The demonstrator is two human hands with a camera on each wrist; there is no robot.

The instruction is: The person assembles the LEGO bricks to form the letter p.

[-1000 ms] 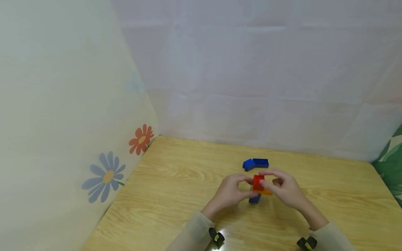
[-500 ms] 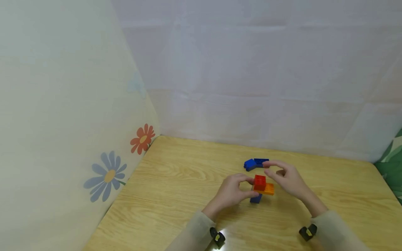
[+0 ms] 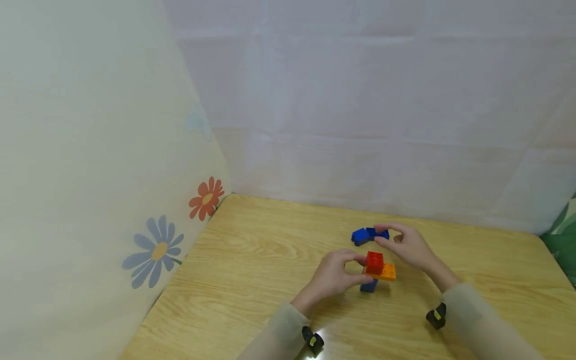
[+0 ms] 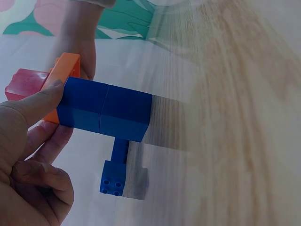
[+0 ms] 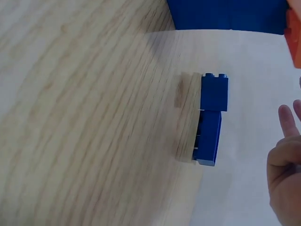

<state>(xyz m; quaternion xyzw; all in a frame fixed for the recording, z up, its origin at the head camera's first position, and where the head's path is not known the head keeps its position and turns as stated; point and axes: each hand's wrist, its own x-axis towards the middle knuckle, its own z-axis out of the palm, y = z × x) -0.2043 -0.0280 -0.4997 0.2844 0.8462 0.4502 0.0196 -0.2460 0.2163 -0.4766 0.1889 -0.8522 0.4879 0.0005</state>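
Observation:
My left hand (image 3: 330, 276) pinches a stack between thumb and fingers. On top of it is a red brick (image 3: 375, 263), over an orange piece (image 3: 389, 272) that sticks out to the right, with blue bricks (image 3: 369, 286) underneath. The left wrist view shows my left thumb across the orange piece (image 4: 66, 67) beside two blue bricks (image 4: 104, 107). Behind the stack, my right hand (image 3: 411, 247) is at the blue pieces (image 3: 360, 236), thumb and index finger apart. In the right wrist view, a gap separates my right hand (image 5: 288, 176) from those blue pieces (image 5: 209, 139).
The wooden table (image 3: 252, 240) meets a pale cloth backdrop (image 3: 315, 170) behind the blue pieces. A side panel with printed flowers (image 3: 159, 251) borders the left edge. Green patterned cloth (image 3: 560, 245) hangs at the far right.
My right hand has let go of the red brick and moved back to the blue pieces, its thumb and index finger spread. My left hand keeps its grip on the stack, almost in place.

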